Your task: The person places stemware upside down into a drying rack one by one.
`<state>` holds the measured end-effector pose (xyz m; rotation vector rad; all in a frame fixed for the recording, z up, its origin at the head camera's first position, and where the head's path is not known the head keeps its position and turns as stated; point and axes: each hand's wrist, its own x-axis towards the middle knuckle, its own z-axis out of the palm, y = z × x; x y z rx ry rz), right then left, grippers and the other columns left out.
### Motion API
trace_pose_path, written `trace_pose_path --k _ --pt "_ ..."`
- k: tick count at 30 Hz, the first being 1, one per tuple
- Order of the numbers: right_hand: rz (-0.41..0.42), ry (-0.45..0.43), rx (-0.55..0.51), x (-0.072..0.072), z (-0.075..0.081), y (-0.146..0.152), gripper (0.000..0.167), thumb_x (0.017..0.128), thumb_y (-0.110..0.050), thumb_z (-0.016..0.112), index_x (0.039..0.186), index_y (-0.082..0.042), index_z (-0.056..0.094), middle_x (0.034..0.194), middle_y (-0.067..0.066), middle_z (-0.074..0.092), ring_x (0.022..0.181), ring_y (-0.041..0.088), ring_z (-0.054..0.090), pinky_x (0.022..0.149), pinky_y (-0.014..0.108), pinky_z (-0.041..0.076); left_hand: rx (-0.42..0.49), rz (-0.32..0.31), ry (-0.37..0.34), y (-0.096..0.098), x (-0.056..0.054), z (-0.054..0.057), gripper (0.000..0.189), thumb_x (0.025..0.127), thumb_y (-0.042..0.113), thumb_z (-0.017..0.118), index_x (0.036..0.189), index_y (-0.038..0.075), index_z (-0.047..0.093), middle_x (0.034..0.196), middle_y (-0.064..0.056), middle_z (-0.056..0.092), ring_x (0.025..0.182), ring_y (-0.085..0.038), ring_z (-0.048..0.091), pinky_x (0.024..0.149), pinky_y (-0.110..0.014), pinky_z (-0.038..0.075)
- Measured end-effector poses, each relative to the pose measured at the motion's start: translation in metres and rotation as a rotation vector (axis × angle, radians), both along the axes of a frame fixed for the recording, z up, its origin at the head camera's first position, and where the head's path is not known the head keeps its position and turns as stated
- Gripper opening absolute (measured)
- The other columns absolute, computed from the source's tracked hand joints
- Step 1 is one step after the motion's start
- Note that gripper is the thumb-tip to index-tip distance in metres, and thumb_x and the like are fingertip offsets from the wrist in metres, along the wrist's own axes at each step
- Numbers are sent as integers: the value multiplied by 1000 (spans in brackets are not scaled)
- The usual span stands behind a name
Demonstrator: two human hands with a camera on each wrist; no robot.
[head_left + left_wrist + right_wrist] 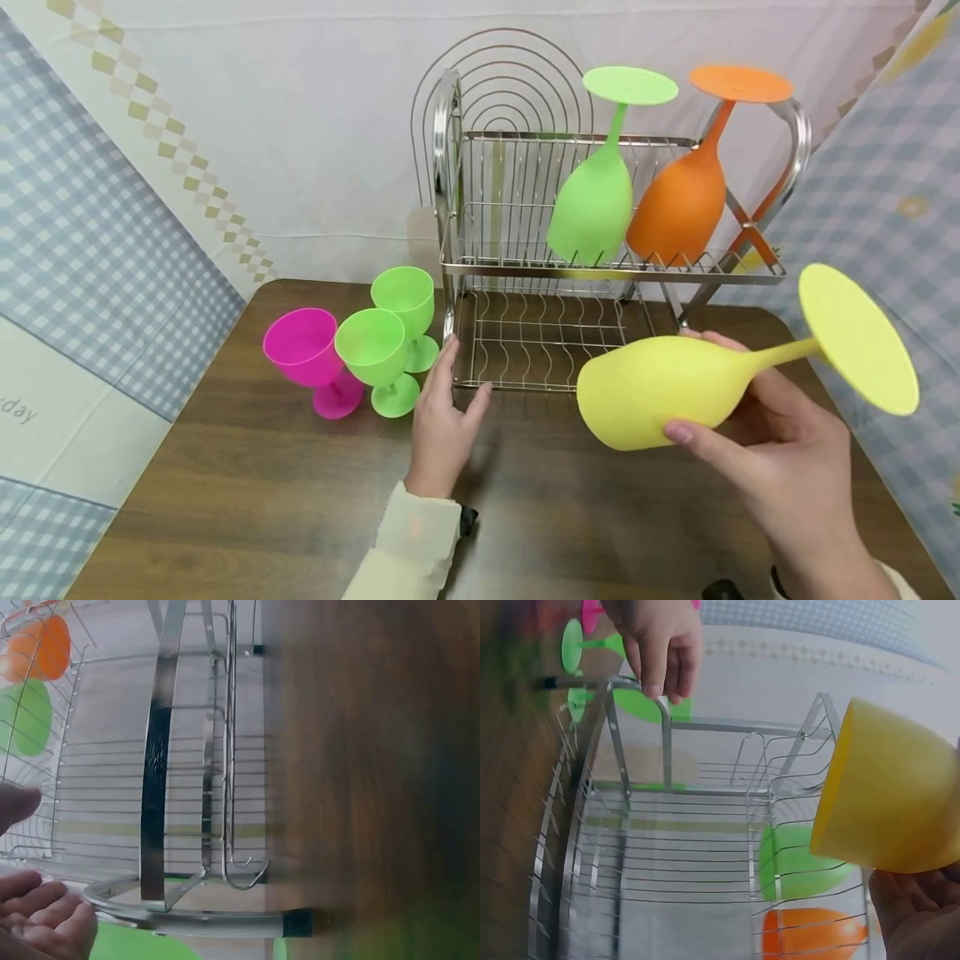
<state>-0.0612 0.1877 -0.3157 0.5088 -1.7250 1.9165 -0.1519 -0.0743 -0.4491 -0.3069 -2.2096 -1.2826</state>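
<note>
My right hand (787,450) grips a yellow plastic wine glass (660,392) by its bowl, with the thumb along the near side. The glass lies tilted on its side in the air in front of the dish rack (555,271), its mouth to the left and its round foot to the right. In the right wrist view, the yellow bowl (892,795) overlaps the rack's wires. My left hand (442,425) is at the rack's front left post, fingers extended and thumb apart. Upside down on the upper tier lean a green wine glass (596,200) and an orange wine glass (682,200).
Left of the rack, two green goblets (375,346) and a pink goblet (303,346) stand upright on the brown wooden table (262,500). The rack's lower tier (540,333) has wavy wire dividers. A white cloth (300,125) hangs behind, with checked cloth at both sides.
</note>
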Motion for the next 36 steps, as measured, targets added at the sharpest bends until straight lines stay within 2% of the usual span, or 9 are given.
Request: trace_pose_path --k 5,9,12,14,20,26,29,31,36 --pt "50 110 97 -14 20 -2 68 62 28 79 125 27 52 122 25 67 107 27 66 83 21 57 24 47 7 -2 -3 -4 62 90 6 72 145 -4 46 151 -16 48 139 -30 45 116 -42 37" --pt "74 174 176 -25 37 -6 70 62 22 85 123 26 53 121 28 66 109 28 66 90 24 56 0 91 -104 -6 -6 -12 60 92 8 70 145 -3 45 145 -20 53 132 -35 53 111 -48 43" --pt "21 168 262 -32 48 -11 70 59 21 86 124 21 58 121 30 65 108 25 67 93 24 55 -26 124 -188 -9 -9 -22 50 94 10 68 139 -3 52 130 -21 63 117 -38 62 100 -51 52" --pt "-20 157 312 -35 55 -14 70 58 21 87 124 17 61 122 30 65 106 23 68 93 23 55 -29 144 -216 -12 -11 -27 40 96 11 66 133 -2 57 120 -20 68 108 -38 66 91 -53 55" --pt "-29 173 340 -48 73 -27 67 60 19 87 123 11 65 119 29 66 94 20 67 84 21 57 -29 158 -214 -15 -15 -29 24 100 10 62 121 -1 64 102 -19 73 93 -35 71 78 -51 59" --pt "-19 194 372 -64 93 -42 61 66 16 85 123 6 67 115 26 68 96 22 70 89 28 58 -40 151 -214 -15 -16 -27 21 100 9 61 119 -2 63 103 -19 72 95 -35 70 80 -50 59" --pt "-47 163 369 -73 103 -50 55 70 11 85 122 3 69 108 22 71 93 23 70 87 27 59 -48 146 -234 -15 -17 -26 21 101 9 60 119 -1 63 104 -19 71 96 -36 69 81 -50 58" --pt "-67 105 362 -79 109 -55 52 73 6 86 122 -1 70 105 18 72 92 23 69 86 27 59 -50 141 -248 -15 -17 -26 22 101 11 59 120 0 62 105 -19 71 97 -36 69 82 -51 58" --pt "-127 -43 436 -102 122 -71 54 77 -11 89 127 -9 69 112 11 71 100 19 70 89 26 58 -49 141 -264 -16 -17 -26 22 102 11 59 120 -1 62 107 -19 71 99 -37 68 84 -51 57"
